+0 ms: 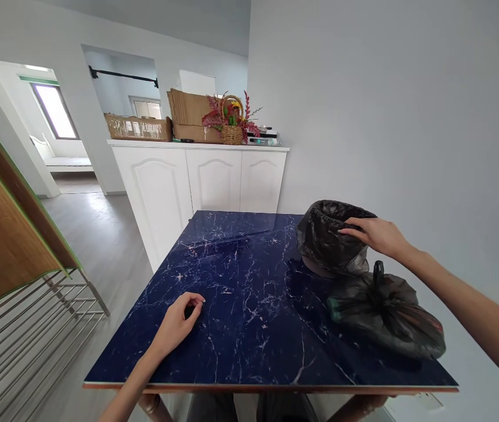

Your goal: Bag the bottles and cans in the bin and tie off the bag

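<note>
1. left hand (176,322) half-curled, seemingly empty, on the tabletop (240,328).
2. right hand (376,234) part-open at the liner (326,237); grip unclear.
3. bin (315,267) far right, behind the bag (390,319).
4. likely fitting the liner; next, steady the bin.

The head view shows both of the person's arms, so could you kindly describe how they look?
The left hand and right hand are ungloved, with slender fingers. Both slim forearms are sleeveless as far as they show, and I see no watch, bracelet or ring.
</note>
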Motion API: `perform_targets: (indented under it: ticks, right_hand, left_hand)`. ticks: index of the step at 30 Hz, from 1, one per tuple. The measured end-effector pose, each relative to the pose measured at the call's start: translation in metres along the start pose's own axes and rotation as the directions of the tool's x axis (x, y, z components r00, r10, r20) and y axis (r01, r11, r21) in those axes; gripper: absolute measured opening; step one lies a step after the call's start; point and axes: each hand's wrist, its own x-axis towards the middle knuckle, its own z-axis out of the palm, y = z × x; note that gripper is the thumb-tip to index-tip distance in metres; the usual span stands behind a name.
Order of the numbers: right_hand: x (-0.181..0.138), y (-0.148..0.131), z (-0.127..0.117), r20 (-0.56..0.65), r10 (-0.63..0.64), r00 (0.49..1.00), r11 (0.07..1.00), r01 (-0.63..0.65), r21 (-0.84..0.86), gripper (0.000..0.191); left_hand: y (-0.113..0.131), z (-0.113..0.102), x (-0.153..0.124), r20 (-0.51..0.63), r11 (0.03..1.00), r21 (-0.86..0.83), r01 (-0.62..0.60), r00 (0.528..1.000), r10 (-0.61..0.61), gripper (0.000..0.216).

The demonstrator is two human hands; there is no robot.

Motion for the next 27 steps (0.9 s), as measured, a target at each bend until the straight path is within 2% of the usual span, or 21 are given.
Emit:
perform_targets:
  ticks: [3,6,10,13,14,16,18,22,27]
  right_hand:
    - [-0.014,-0.018,-0.005,-0.092,-0.038,0.995,0.998,0.042,0.045,0.061]
    - [-0.042,-0.055,-0.007,-0.166,-0.086,0.982,0.987,0.107,0.123,0.055]
    - [-0.102,-0.119,-0.001,-0.062,-0.271,0.961,0.919,0.277,0.281,0.031]
    - [-0.151,-0.161,0.015,0.023,-0.369,0.929,0.855,0.329,0.401,0.025]
    - [-0.164,-0.172,0.024,0.066,-0.333,0.940,0.812,0.251,0.527,0.025]
    - [-0.183,-0.188,0.043,0.166,-0.162,0.973,0.678,-0.013,0.735,0.021]
    - [-0.193,-0.197,0.064,0.206,-0.051,0.977,0.617,-0.132,0.776,0.025]
    - [-0.197,-0.198,0.092,0.238,0.113,0.965,0.538,-0.261,0.801,0.035]
    - [-0.202,-0.194,0.100,0.258,0.206,0.944,0.448,-0.325,0.832,0.040]
  left_hand:
    - [0.001,-0.001,-0.001,0.000,1.000,0.010,-0.004,1.000,0.004,0.034]
    - [0.002,-0.001,-0.003,0.005,1.000,0.019,-0.001,1.000,0.001,0.036]
    - [0.001,-0.001,-0.007,0.013,1.000,0.026,0.008,1.000,-0.008,0.037]
    - [0.002,-0.002,-0.013,0.009,0.999,0.034,0.015,1.000,-0.015,0.040]
    - [0.003,-0.002,-0.015,0.006,0.999,0.038,0.020,1.000,-0.020,0.041]
    - [0.004,-0.003,-0.019,-0.002,0.998,0.045,0.035,0.999,-0.035,0.042]
    - [0.005,-0.004,-0.023,-0.008,0.997,0.044,0.055,0.998,-0.055,0.043]
    - [0.006,-0.005,-0.026,-0.023,0.995,0.038,0.096,0.995,-0.095,0.045]
    - [0.009,-0.006,-0.026,-0.047,0.991,0.049,0.128,0.991,-0.126,0.048]
